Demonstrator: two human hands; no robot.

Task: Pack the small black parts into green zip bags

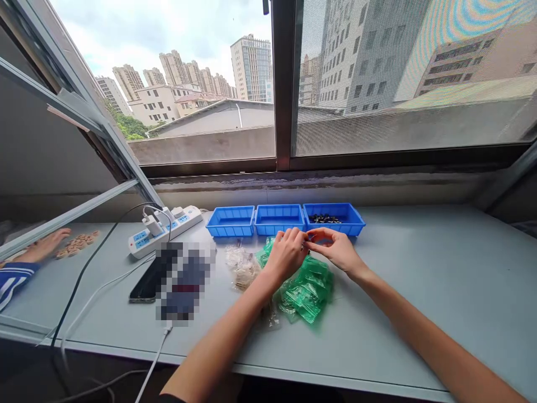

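Grey table (419, 291) under a city window — mid-table the left hand (287, 252) and right hand (335, 246) meet, fingertips pinched shut on a tiny item (308, 238) too small to identify — above the green bags (308, 288), just near of the right blue bin (356, 226).

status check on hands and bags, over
Left hand and right hand fingertips together over green bag pile; grip too small to tell. Blue bins right behind, clear bags left.
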